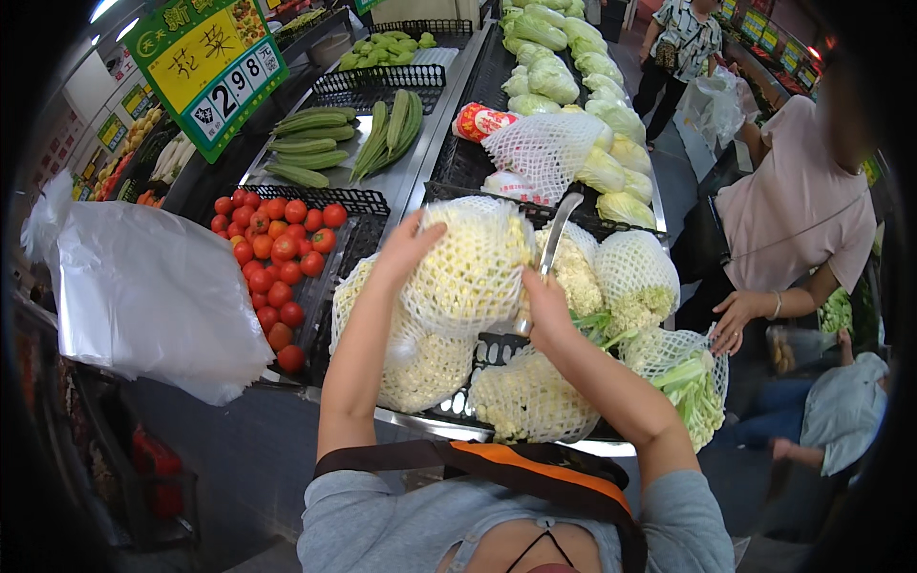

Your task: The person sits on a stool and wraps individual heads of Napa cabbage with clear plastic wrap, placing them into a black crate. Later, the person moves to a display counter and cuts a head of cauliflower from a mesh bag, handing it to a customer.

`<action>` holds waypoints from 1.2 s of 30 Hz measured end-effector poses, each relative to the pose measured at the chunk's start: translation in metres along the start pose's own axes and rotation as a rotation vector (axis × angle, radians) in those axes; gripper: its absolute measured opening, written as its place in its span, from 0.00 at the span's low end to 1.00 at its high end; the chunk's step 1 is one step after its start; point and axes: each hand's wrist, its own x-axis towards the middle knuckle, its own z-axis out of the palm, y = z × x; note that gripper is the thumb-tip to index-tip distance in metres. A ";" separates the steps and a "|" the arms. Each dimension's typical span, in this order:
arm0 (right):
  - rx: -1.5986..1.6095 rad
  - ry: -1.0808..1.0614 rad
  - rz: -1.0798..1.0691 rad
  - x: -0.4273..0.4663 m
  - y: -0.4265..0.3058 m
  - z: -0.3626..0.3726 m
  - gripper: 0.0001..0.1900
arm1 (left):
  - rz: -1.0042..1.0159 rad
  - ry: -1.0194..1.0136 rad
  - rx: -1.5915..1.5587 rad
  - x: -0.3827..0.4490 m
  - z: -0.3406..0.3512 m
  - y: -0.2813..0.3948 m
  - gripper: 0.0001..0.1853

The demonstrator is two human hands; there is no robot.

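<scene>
A large cauliflower in a white foam net (466, 268) is between my hands, above the crate. My left hand (413, 247) lies against its upper left side, fingers on the net. In my right hand (546, 304) is a knife (559, 233) with a curved metal blade pointing up and away from me; this hand is at the cauliflower's right side. Several more netted cauliflowers lie around: one below left (430, 369), one near the front edge (534, 397), one at the right (637, 276). A netted one with green stalks (688, 379) is at the front right corner.
Tomatoes (279, 251) and a roll of clear plastic bags (157, 294) are on the left. Luffas (315, 140) lie farther back, beside cabbages (551, 75). A price sign (215, 71) stands upper left. A person in a pink top (795, 186) reaches towards the right corner; other people are beyond.
</scene>
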 end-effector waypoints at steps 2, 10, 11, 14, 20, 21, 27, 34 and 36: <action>0.038 -0.063 -0.045 0.014 -0.009 0.007 0.23 | 0.099 0.060 -0.016 0.002 -0.009 0.025 0.39; -0.182 -0.170 0.075 0.093 0.029 0.025 0.23 | 0.149 0.246 0.452 0.062 -0.057 -0.003 0.39; -0.197 -0.229 0.123 0.103 0.043 0.013 0.24 | 0.085 0.255 0.517 0.063 -0.059 -0.017 0.39; -0.399 -0.137 0.132 0.078 0.029 0.003 0.26 | 0.183 0.373 0.438 0.058 -0.081 -0.023 0.37; -0.839 0.052 -0.286 0.065 -0.050 -0.076 0.18 | 0.210 0.305 0.691 0.044 -0.072 -0.008 0.36; -0.957 0.115 -0.352 0.063 -0.064 -0.092 0.18 | 0.222 0.317 0.704 0.039 -0.064 -0.001 0.35; -1.803 0.287 -0.684 0.051 -0.049 -0.176 0.24 | 0.698 0.518 0.905 0.000 0.016 0.042 0.27; -1.701 0.288 -0.685 0.074 -0.058 -0.198 0.23 | 0.190 -0.441 0.829 -0.023 0.138 -0.057 0.13; -1.637 0.323 -0.648 0.079 -0.071 -0.195 0.22 | -0.128 -0.446 0.811 -0.009 0.155 -0.096 0.14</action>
